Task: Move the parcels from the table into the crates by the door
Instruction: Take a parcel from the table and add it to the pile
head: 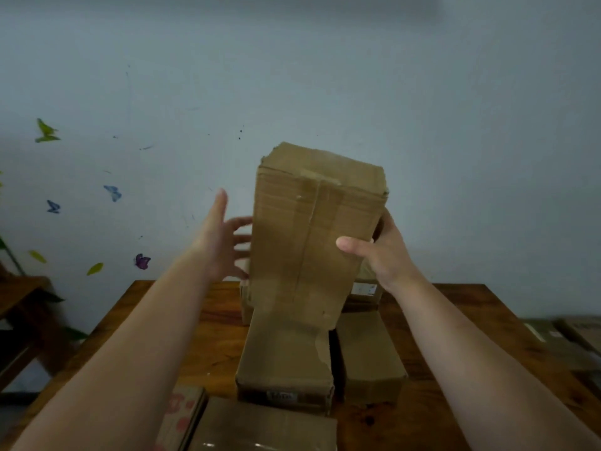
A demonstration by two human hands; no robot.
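Observation:
A tall brown cardboard parcel is tilted up on end above the wooden table. My right hand grips its right edge, thumb across the front face. At the parcel's left side my left hand has its fingers spread; whether they touch the box I cannot tell. Under the raised parcel lies a flat brown parcel, with another brown parcel to its right. A further parcel sits at the near edge, next to one with pink print. No crates or door are in view.
A pale blue wall with butterfly stickers stands behind the table. A dark wooden piece of furniture is at the left. More flat boxes lie low at the right, beyond the table edge.

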